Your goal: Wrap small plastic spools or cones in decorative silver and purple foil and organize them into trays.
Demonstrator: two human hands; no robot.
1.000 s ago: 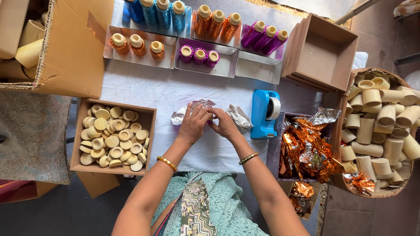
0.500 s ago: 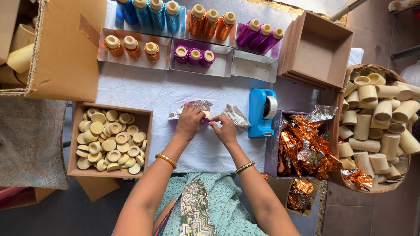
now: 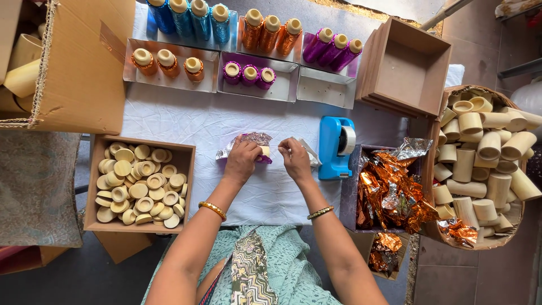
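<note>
My left hand (image 3: 241,160) grips a small spool (image 3: 264,153) with a pale wooden end and purple foil around it, held just above the white cloth (image 3: 186,121). Loose silvery purple foil (image 3: 248,140) lies crumpled behind that hand. My right hand (image 3: 293,158) pinches at the spool's end from the right, and a strip of clear film (image 3: 309,151) lies under its fingers. A blue tape dispenser (image 3: 336,148) stands right of my right hand.
A box of round wooden caps (image 3: 138,186) sits left. Trays of orange spools (image 3: 166,61) and purple spools (image 3: 248,73) lie behind, with taller blue, orange and purple spools beyond. Orange foil (image 3: 389,189) fills a box right, beside a basket of wooden tubes (image 3: 485,164) and stacked empty boxes (image 3: 406,65).
Both hands stay together over the spool. The right hand's fingers have shifted slightly at the spool's end, and the purple foil sits closer around the spool.
</note>
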